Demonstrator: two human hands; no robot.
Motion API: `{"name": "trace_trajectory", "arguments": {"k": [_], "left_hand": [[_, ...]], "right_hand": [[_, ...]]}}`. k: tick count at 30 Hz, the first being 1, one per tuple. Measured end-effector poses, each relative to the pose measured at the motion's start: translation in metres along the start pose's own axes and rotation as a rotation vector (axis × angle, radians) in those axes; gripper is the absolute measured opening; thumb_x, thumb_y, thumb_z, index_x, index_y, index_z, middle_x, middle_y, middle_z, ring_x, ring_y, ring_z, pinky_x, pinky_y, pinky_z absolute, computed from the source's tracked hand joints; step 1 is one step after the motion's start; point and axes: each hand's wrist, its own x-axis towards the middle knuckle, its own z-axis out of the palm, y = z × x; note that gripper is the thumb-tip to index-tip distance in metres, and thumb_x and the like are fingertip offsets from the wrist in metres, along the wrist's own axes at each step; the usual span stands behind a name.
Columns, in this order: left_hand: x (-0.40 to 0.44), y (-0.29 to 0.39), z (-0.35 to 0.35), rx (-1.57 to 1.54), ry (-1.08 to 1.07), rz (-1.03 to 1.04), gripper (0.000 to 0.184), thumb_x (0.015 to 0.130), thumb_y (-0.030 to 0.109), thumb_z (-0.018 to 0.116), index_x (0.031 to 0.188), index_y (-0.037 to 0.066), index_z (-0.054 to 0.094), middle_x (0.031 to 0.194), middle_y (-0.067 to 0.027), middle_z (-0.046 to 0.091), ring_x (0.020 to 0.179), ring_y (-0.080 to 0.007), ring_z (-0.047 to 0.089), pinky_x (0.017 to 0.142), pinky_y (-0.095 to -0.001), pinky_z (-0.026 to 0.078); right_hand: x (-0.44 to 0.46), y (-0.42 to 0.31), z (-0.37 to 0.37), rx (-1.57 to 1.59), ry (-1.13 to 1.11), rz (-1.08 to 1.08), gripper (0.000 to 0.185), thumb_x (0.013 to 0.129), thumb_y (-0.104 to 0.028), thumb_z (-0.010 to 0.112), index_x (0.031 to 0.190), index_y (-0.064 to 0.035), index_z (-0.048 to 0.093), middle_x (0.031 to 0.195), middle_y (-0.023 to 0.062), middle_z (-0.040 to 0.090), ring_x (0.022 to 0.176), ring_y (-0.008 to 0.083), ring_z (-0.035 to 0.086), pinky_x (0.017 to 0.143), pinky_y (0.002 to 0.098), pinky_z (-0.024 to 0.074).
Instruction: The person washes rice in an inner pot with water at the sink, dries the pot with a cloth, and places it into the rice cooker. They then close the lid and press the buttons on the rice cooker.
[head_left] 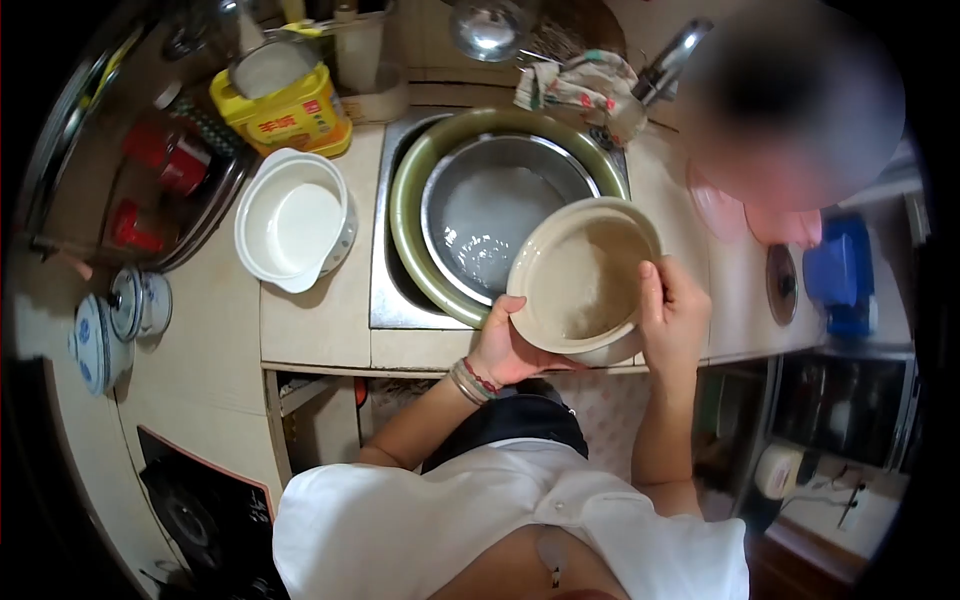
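Observation:
A beige bowl [570, 270] is held tilted over the front right of the sink, its inside facing up toward me. My left hand [512, 345] is closed on its lower left side, thumb on the rim and fingers underneath. My right hand [675, 305] grips its right side, thumb at the rim. Just behind the bowl, a steel basin [440, 205] with cloudy water sits inside a larger olive-green basin [408, 215]. Both rest in the metal sink [385, 290]. The bowl hides the basins' front right part.
Left of the sink stands a white two-handled pot [300, 225], with a yellow container [290, 125] behind it. A patterned cloth [590, 95] lies near the faucet [675, 60]. Lidded blue-and-white pots [100, 345] stand far left, above a black stove [200, 515]. A blurred round shape covers the upper right.

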Motion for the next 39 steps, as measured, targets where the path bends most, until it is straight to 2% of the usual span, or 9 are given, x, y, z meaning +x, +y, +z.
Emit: {"name": "trace_trajectory", "arguments": {"k": [3,8,9,12,16,17,21,28,39], "left_hand": [[-0.001,0.002,0.006,0.222,0.130,-0.016,0.064,0.072,0.032,0.047,0.127,0.009,0.024,0.128,-0.0160,0.030,0.114,-0.0344,0.035,0.093,-0.0511,0.029],[0.002,-0.003,0.037,0.861,0.171,0.300,0.082,0.067,0.008,0.052,0.133,0.007,0.003,0.131,-0.0121,0.022,0.115,-0.0226,0.032,0.093,-0.0309,0.029],[0.003,0.000,0.047,0.998,0.098,0.245,0.091,0.065,0.005,0.052,0.132,0.008,-0.010,0.132,-0.0105,0.017,0.114,-0.0189,0.030,0.089,-0.0274,0.032],[0.009,-0.012,0.074,1.129,0.052,0.140,0.092,0.061,0.007,0.052,0.133,0.008,-0.004,0.136,-0.0116,0.013,0.125,-0.0211,0.015,0.100,-0.0309,0.012],[0.023,-0.045,0.075,1.061,0.073,-0.118,0.091,0.068,0.016,0.057,0.133,0.008,-0.006,0.136,-0.0108,0.012,0.124,-0.0204,0.015,0.100,-0.0304,0.013],[0.029,-0.057,0.058,1.155,-0.023,-0.140,0.087,0.075,0.033,0.055,0.133,0.010,-0.006,0.137,-0.0112,0.008,0.124,-0.0238,0.017,0.099,-0.0371,0.018],[0.026,-0.127,0.041,1.107,-0.005,-0.416,0.079,0.080,0.052,0.039,0.133,0.012,-0.005,0.138,-0.0122,0.005,0.121,-0.0307,0.022,0.090,-0.0503,0.028],[0.008,-0.221,0.002,1.289,0.067,-0.591,0.056,0.083,0.037,0.046,0.126,0.004,0.030,0.122,-0.0127,0.038,0.110,-0.0233,0.039,0.089,-0.0387,0.033],[-0.001,-0.396,-0.033,1.260,-0.058,-0.937,0.050,0.081,0.033,0.050,0.120,0.003,0.038,0.116,-0.0102,0.046,0.105,-0.0225,0.045,0.085,-0.0384,0.036]], "right_hand": [[-0.032,0.030,-0.005,0.399,0.131,0.244,0.010,0.081,-0.007,0.049,0.085,0.0016,0.053,0.068,0.0021,0.051,0.062,0.0055,0.045,0.051,0.0199,0.0352],[-0.094,0.068,0.004,0.980,0.302,0.615,0.045,0.079,-0.003,0.047,0.120,0.0027,0.028,0.107,0.0143,0.046,0.087,0.0164,0.052,0.078,0.0274,0.0415],[-0.103,0.069,0.001,1.142,0.232,0.772,0.045,0.077,-0.004,0.050,0.117,0.0049,0.031,0.106,0.0155,0.047,0.090,0.0197,0.052,0.079,0.0302,0.0420],[-0.132,0.076,-0.008,1.438,-0.075,1.023,0.043,0.075,-0.006,0.051,0.112,0.0070,0.036,0.102,0.0153,0.051,0.090,0.0230,0.054,0.078,0.0318,0.0459],[-0.173,0.068,-0.031,1.494,0.226,0.932,0.040,0.075,-0.005,0.050,0.111,0.0069,0.037,0.103,0.0164,0.051,0.088,0.0252,0.055,0.073,0.0366,0.0497],[-0.190,0.070,-0.043,1.506,0.260,0.966,0.039,0.075,-0.004,0.049,0.111,0.0068,0.037,0.104,0.0165,0.051,0.088,0.0255,0.056,0.072,0.0374,0.0501],[-0.279,0.093,-0.068,1.553,0.432,1.062,0.033,0.078,-0.007,0.046,0.109,0.0022,0.040,0.102,0.0156,0.052,0.083,0.0239,0.057,0.061,0.0339,0.0509],[-0.424,0.107,-0.106,1.476,0.795,1.209,0.031,0.078,-0.011,0.046,0.106,0.0013,0.043,0.092,0.0145,0.056,0.076,0.0221,0.059,0.051,0.0310,0.0510],[-0.596,0.133,-0.160,1.344,1.187,1.258,0.030,0.078,-0.012,0.046,0.105,-0.0003,0.043,0.093,0.0116,0.055,0.074,0.0206,0.058,0.055,0.0323,0.0511]]}}
